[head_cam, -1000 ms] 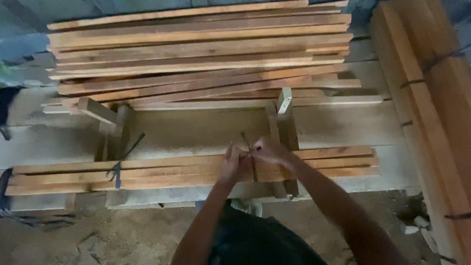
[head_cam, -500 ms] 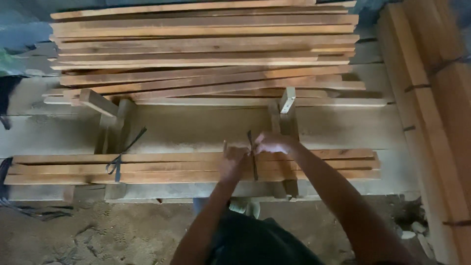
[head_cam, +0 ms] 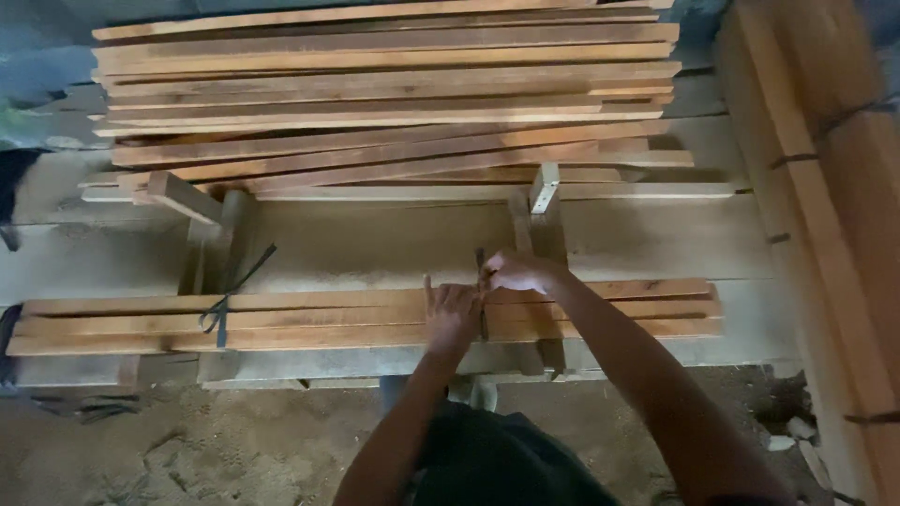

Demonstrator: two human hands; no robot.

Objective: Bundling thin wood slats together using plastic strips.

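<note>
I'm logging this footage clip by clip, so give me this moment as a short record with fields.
setting: low wooden bench on a dirt floor
left hand: resting on the slat bundle, beside the strap
right hand: pinching the dark strap above the bundle
already tied: second dark strap near the bundle's left end
behind: loose slat pile
right edge: strapped plank stacks

Seen from above, a bundle of long wooden slats (head_cam: 281, 323) lies across the lower middle of the frame. The left hand (head_cam: 452, 316) presses flat on it. The right hand (head_cam: 516, 273) pinches what looks like a dark strap (head_cam: 481, 267) wrapped around the bundle. A loose slat pile (head_cam: 384, 84) fills the top.
</note>
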